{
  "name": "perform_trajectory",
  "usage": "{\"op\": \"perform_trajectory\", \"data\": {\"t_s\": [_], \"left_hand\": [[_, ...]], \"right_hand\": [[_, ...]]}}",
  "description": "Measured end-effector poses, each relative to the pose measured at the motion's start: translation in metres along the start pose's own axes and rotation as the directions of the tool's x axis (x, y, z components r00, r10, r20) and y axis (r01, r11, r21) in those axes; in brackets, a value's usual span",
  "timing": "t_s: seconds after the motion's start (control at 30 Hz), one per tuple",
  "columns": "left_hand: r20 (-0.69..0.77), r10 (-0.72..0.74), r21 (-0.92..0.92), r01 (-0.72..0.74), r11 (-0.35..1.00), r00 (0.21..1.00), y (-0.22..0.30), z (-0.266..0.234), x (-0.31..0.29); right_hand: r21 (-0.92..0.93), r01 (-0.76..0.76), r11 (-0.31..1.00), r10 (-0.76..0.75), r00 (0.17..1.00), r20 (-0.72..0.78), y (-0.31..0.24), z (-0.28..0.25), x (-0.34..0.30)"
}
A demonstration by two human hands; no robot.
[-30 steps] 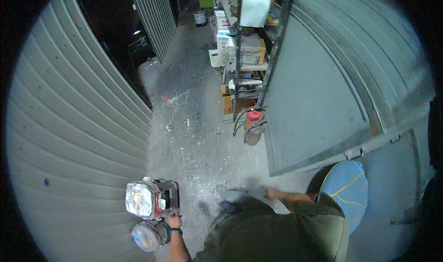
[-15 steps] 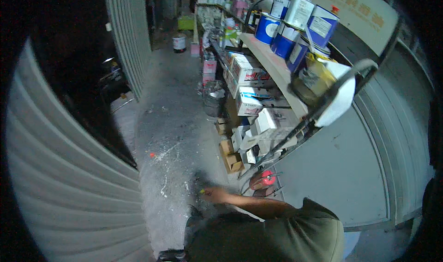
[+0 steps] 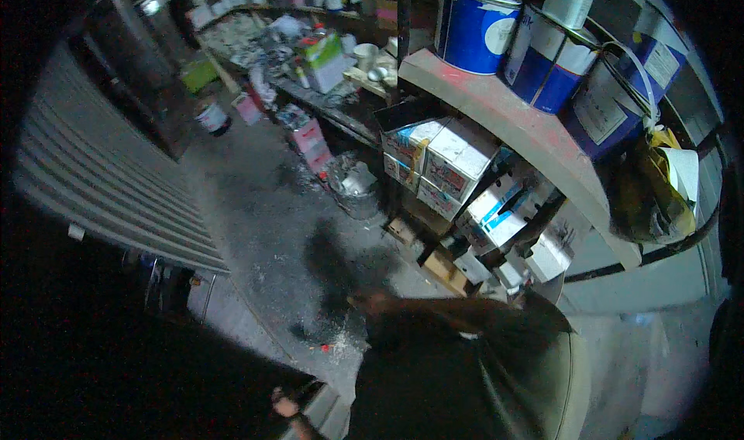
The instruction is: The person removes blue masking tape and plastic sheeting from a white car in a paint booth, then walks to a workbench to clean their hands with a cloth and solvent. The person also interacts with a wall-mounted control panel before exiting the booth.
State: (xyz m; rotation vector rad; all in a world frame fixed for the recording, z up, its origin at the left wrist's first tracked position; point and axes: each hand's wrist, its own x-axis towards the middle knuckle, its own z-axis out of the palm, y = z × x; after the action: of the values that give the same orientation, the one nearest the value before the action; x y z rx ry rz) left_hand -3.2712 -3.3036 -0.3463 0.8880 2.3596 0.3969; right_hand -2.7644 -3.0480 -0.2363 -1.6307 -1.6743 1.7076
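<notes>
My right hand (image 3: 372, 302) hangs in front of my body over the grey floor, dark and a little blurred. Its fingers look closed; what they hold is lost in the shadow. Lower down, near the edge of the metal shutter, is my left hand (image 3: 285, 403). It is small and dim, and its fingers do not show clearly. Neither hand touches the shelf. Beside my right arm stands a rack whose top board (image 3: 535, 122) carries blue paint cans (image 3: 477, 33). White boxes (image 3: 457, 161) sit on the level below.
A black bin (image 3: 358, 196) stands on the floor beside the rack. Further off are a white bucket (image 3: 211, 118), a green crate (image 3: 199, 74) and a cluttered bench (image 3: 310, 99). A ribbed metal shutter (image 3: 116, 184) borders the aisle on the left. A yellow bag (image 3: 670, 192) hangs at the rack's end.
My view has turned and come nearer the rack and bench. My left hand has come into sight. The small yellow-green thing earlier at my right hand no longer shows.
</notes>
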Motion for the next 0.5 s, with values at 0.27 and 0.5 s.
{"op": "perform_trajectory", "data": {"t_s": [0.27,0.5], "left_hand": [[0.247,0.111,0.085,-0.135,0.987,0.963,0.206,0.005,0.218],[0.267,0.431,-0.038,-0.437,0.899,0.862,0.441,-0.045,0.538]], "right_hand": [[-0.465,0.299,0.833,-0.512,0.734,-0.446,-0.271,-0.214,0.19],[-0.427,-0.435,0.793,-0.443,0.071,-0.894,-0.371,-0.477,0.239]]}}
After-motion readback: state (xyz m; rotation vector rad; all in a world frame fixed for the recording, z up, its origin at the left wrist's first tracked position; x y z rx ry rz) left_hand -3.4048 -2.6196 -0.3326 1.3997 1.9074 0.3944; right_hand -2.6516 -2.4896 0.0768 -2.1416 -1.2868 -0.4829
